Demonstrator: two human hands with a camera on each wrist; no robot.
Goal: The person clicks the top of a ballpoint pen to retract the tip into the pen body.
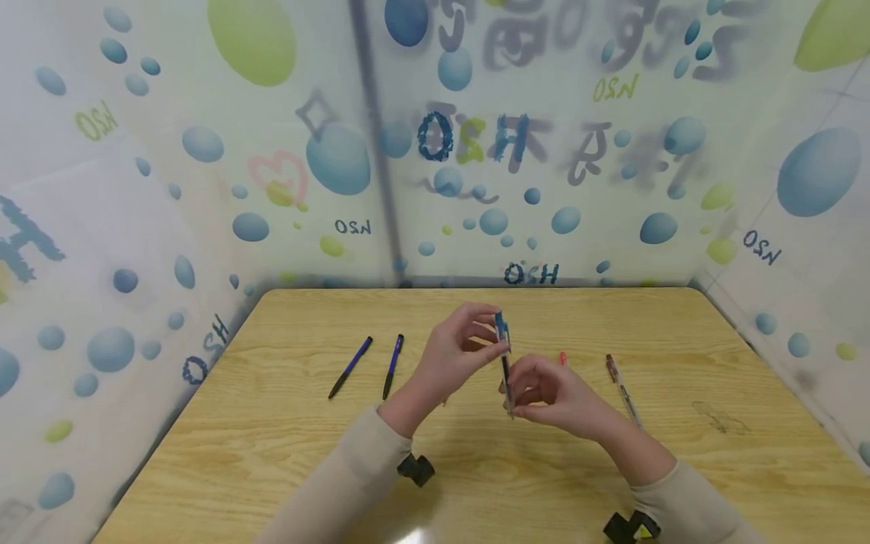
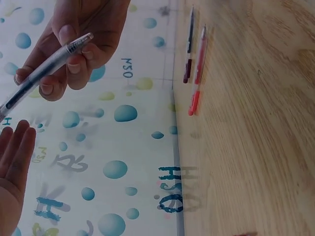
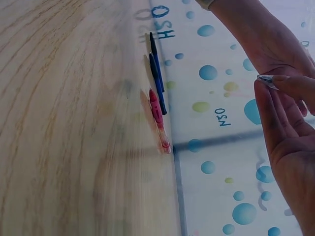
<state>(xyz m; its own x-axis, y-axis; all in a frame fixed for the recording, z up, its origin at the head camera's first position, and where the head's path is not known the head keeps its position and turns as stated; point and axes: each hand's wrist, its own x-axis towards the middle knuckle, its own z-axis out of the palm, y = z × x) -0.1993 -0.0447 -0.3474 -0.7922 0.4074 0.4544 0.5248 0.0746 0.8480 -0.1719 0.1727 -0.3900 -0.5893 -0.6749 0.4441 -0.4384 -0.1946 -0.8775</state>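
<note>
A clear-barrelled pen [image 1: 505, 363] with a blue top and clip stands nearly upright above the table, between both hands. My left hand [image 1: 457, 344] holds its blue upper part between thumb and fingers. Near the lower end, my right hand [image 1: 553, 397] pinches the barrel. The left wrist view shows the pen [image 2: 47, 66] slanting across the curled fingers of the right hand [image 2: 88, 39], with the left fingers [image 2: 17, 152] beside its other end. In the right wrist view, only the pen's clear tip [image 3: 267, 80] shows at the right hand [image 3: 290, 142].
Two blue-and-black pens [image 1: 350, 367] lie on the left of the wooden table [image 1: 272, 453]. A red pen [image 2: 198, 73] and a dark-red-ended pen [image 1: 621, 385] lie at the right. Another red pen [image 3: 157, 113] is mostly behind my left hand in the head view. Patterned curtains [image 1: 476, 189] surround the table.
</note>
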